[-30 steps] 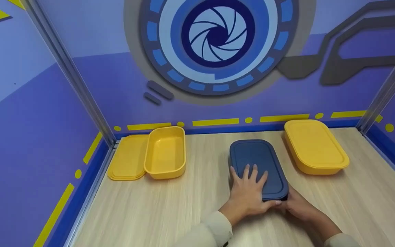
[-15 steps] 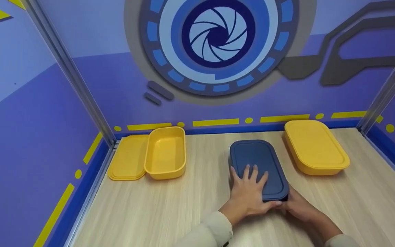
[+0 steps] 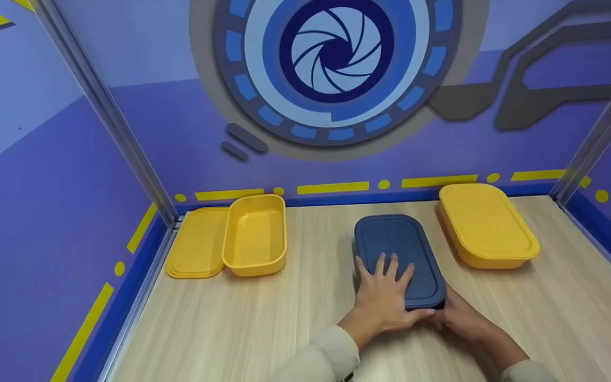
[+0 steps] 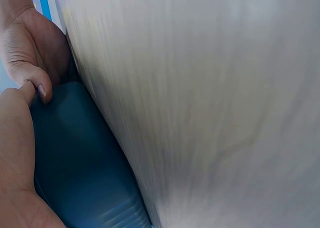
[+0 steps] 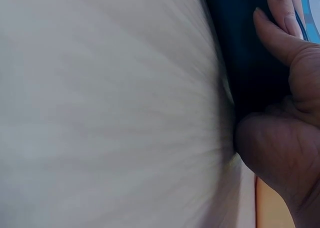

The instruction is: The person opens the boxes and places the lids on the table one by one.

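Note:
A dark blue lidded food container [image 3: 390,241] stands on the table in the head view. My left hand [image 3: 382,300] rests on its lid with the fingers spread and straight, its thumb reaching along the near edge. At the near right corner my right hand [image 3: 462,318] holds the container. In the right wrist view the right thumb [image 5: 280,40] lies against the near end wall, and its other fingers are hidden. The left wrist view shows the container's side wall [image 4: 85,158] down to the table, and both thumbs close together at the near end.
On the right stands a yellow container with its lid on [image 3: 488,220]. An uncovered yellow container [image 3: 258,233] sits at the left, beside a yellow lid [image 3: 197,244] lying flat. Patterned wall panels [image 3: 141,122] enclose the wooden table [image 3: 231,329] at the back and sides.

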{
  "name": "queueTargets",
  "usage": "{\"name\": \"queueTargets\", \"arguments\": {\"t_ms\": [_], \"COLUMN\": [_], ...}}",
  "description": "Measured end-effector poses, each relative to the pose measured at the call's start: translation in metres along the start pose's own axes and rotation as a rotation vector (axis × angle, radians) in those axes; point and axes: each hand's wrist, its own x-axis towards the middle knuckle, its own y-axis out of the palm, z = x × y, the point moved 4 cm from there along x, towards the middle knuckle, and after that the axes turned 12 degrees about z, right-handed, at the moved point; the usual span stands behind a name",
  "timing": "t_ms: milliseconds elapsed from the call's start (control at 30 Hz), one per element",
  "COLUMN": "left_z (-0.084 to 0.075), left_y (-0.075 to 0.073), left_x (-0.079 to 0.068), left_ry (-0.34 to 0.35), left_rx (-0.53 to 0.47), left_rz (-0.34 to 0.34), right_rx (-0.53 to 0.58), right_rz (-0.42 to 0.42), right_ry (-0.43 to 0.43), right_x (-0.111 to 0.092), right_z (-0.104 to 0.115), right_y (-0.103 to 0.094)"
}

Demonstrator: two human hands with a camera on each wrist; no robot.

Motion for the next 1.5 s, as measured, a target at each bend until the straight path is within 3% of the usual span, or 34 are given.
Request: {"name": "queueTargets", "arguments": {"t_ms": [400,867,1100,1500], "left_z": [0.0004,0.0006,-0.0014,0.0022], "left_y": [0.0,-0.0009,-0.0003,0.002], "left_x": [-0.0011,0.0002,-0.0013,-0.0019], "left_ry": [0.005,0.002,0.014,0.022], "left_rx": [-0.021,-0.031,0.077,0.023], "left_rz": [0.003,0.005,-0.031,-0.074], "right_rx": [-0.068,-0.006,0.006,-0.018], "right_rz": [-0.014,0.003,-0.011,-0.01], "right_ry": [0.032,-0.007,0.034,0.032], "right_x": [-0.0016,0.0009,-0.0011,0.0006], "right_z": [0.0009,0.004,0.0,0.0004], "right_y": [-0.0015,-0.0004,0.0004,0.0009]}}
